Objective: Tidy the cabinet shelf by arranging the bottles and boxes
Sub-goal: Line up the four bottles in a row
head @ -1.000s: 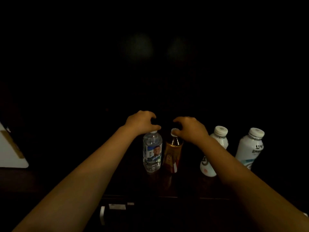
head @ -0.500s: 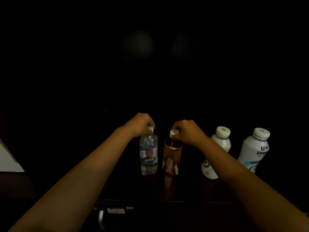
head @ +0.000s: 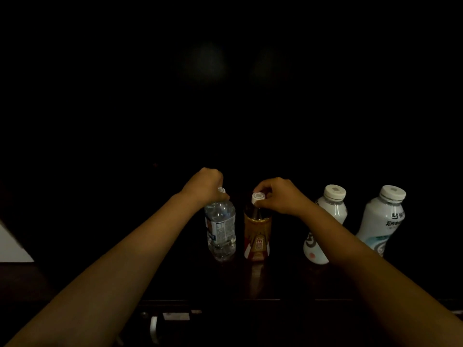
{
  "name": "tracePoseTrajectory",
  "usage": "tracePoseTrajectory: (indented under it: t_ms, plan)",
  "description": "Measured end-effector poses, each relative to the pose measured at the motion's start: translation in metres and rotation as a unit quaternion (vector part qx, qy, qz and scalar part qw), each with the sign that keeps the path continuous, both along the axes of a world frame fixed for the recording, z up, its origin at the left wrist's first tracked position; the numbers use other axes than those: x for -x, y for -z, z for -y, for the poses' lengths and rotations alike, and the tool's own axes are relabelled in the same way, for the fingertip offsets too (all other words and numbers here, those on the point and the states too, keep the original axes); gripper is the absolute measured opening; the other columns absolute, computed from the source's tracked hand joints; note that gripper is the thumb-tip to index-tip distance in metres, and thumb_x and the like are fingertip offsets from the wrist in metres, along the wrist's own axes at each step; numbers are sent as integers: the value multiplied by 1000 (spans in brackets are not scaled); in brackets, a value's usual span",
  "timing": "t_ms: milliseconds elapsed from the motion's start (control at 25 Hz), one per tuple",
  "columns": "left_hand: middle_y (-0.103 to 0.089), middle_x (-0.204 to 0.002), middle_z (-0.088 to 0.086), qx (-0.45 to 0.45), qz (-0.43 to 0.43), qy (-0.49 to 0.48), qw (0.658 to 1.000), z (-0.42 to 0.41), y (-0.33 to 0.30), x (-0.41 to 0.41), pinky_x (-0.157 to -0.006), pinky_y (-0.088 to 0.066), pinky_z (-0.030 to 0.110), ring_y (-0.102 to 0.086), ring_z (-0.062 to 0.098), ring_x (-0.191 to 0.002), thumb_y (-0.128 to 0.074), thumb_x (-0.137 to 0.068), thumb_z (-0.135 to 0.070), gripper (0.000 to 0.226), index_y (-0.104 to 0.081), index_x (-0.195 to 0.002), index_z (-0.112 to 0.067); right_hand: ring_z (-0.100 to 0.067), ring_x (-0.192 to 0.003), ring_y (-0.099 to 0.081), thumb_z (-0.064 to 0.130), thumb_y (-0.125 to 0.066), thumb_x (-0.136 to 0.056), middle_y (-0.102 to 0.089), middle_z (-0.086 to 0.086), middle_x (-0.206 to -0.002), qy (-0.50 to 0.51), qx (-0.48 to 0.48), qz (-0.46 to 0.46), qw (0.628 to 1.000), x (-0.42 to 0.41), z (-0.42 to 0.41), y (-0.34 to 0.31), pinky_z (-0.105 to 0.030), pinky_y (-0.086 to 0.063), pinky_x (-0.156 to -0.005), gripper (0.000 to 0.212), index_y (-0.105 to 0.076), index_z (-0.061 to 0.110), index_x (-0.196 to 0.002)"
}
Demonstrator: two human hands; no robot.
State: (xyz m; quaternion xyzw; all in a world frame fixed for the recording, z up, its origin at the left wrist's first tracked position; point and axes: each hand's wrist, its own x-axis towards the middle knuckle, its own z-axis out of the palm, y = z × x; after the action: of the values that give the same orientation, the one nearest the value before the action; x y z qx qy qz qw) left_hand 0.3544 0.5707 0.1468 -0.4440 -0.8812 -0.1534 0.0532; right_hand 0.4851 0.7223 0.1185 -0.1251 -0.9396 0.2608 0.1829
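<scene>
Left hand is gripping the neck of the clear water bottle, fingers closed around its cap, bottle standing on the dark shelf. Just beside it, right hand is pinching the white cap of the amber bottle, also upright. Two white bottles are standing further right, untouched, the nearer one partly hidden by the right forearm.

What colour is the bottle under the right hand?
Amber-gold bottle with a red-and-white label and white cap, in the head view.
</scene>
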Motion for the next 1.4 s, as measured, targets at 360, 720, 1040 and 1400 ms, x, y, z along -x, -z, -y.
tracePoseTrajectory:
  t_ms: [360, 720, 1040, 1400]
  plan:
    - [-68, -103, 5, -16, 110, 112, 987, 10, -4, 7, -79, -50, 25, -61, 13, -92, -75, -72, -16, 32, -66, -102, -11, -19, -97, -63, 16, -73, -77, -68, -9, -107, 9, -2, 0, 1000, 2, 0, 2, -30, -52, -85, 27, -66, 9, -102]
    - [-70, -102, 8, -7, 79, 83, 993, 9, 0, 4, -81, -52, 29, -63, 15, -92, -74, -73, -21, 28, -69, -98, -8, -18, -96, -63, 15, -73, -77, -68, -10, -107, 14, 3, -7, 1000, 2, 0, 5, -26, -51, -82, 28, -66, 8, -103]
    - [-69, -108, 7, -91, 166, 110, 976, 14, 9, 5, -62, -44, 2, -60, 4, -86, -73, -73, -8, 33, -67, -105, -8, -5, -87, -59, 13, -75, -74, -69, -6, -106, 20, 33, -7, 999, 1, -2, 7, -9, -43, -71, 29, -66, 11, -102]
    - [-68, -111, 9, -133, 190, 111, 966, 17, 19, 7, -67, -43, 5, -58, 6, -91, -72, -75, -8, 34, -65, -108, -7, 0, -76, -59, 14, -76, -73, -72, -6, -99, 11, 65, -16, 998, -2, 4, 6, -8, -47, -63, 24, -68, 10, -95]
